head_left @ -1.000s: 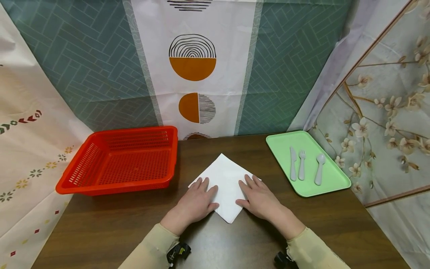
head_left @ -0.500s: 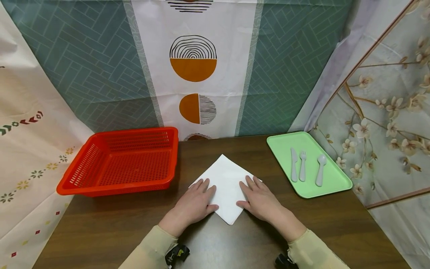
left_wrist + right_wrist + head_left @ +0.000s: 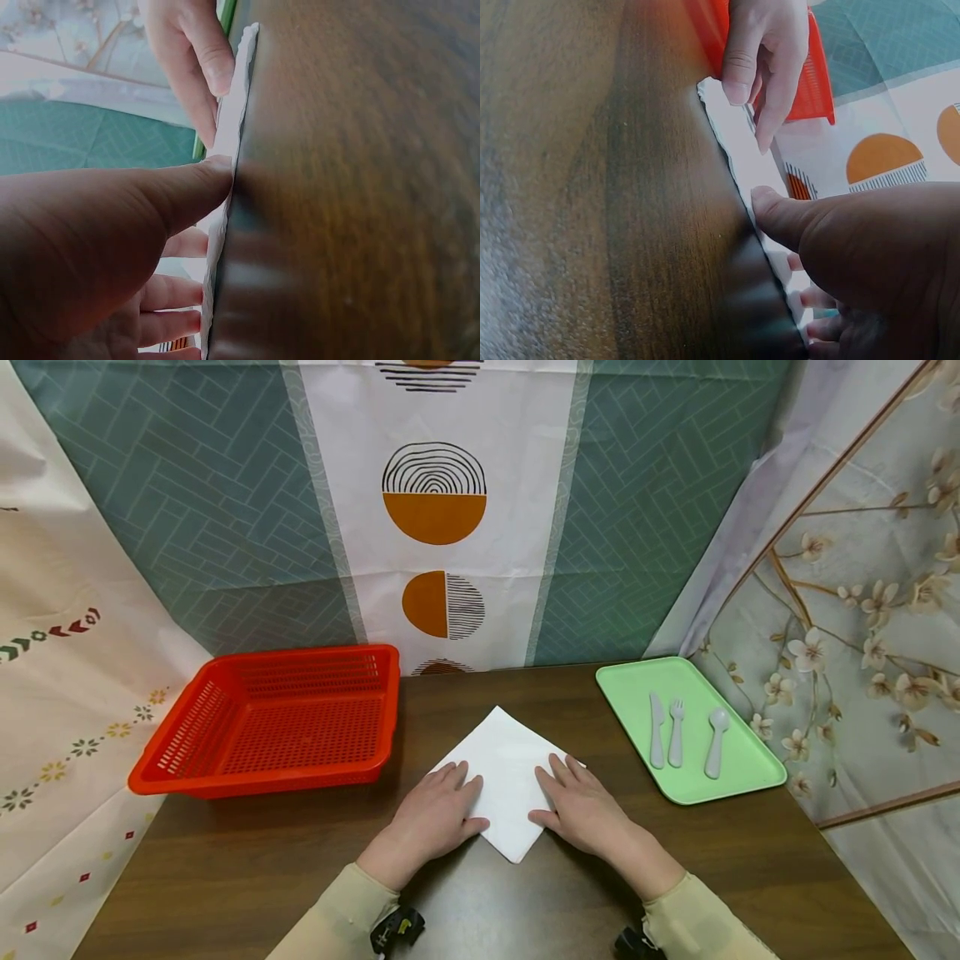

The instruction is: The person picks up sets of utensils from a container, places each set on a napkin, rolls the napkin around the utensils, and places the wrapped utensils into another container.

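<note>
A white square of folded paper, like a napkin [image 3: 510, 777], lies flat on the brown table with one corner pointing toward the person. My left hand [image 3: 435, 810] rests on its left side, fingers spread over the surface and thumb by the lower left edge. On the opposite side my right hand [image 3: 581, 802] lies the same way, its thumb near the lower right edge. Both wrist views show the napkin's [image 3: 237, 105] layered edge low against the tabletop, with each thumb at that edge. Neither hand's fingers curl round it.
At the back left stands a red perforated plastic basket [image 3: 382, 727]. A light green tray [image 3: 630, 681] at the back right bears a pale knife [image 3: 656, 731], fork [image 3: 676, 735] and spoon [image 3: 716, 743]. Patterned cloths [image 3: 622, 527] hang behind the table [image 3: 247, 877] and at its sides.
</note>
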The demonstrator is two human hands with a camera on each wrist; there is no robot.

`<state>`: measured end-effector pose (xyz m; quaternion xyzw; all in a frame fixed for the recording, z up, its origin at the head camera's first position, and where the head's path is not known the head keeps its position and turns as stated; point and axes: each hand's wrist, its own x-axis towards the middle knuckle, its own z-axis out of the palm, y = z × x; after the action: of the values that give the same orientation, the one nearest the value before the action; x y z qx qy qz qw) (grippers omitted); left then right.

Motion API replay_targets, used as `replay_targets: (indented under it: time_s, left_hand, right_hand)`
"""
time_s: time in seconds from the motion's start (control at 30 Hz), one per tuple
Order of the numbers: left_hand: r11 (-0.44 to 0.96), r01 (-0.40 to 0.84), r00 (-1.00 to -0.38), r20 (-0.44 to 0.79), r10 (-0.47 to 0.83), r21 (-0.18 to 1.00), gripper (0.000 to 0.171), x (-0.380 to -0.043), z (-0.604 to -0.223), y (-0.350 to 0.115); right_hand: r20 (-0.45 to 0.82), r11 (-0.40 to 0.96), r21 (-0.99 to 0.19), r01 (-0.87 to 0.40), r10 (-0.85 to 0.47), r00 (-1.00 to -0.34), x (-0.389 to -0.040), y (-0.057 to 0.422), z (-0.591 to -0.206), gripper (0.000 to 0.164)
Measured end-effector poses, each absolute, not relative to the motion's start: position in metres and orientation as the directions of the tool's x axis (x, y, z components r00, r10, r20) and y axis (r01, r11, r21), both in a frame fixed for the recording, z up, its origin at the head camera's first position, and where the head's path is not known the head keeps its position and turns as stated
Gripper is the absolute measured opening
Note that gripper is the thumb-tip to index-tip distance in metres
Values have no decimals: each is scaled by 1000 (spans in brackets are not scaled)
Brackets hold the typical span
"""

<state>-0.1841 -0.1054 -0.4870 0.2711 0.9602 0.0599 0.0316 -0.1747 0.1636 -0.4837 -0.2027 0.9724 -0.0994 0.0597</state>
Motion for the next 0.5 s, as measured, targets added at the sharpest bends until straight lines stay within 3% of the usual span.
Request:
replay_targets:
  time_s: [0.5]
  left_hand:
    - [837, 534, -843, -11, 538, 119, 67, -183, -485, -106]
  right_hand:
    - [-72, 896, -233, -377, -403, -913, -174, 163, -481, 73]
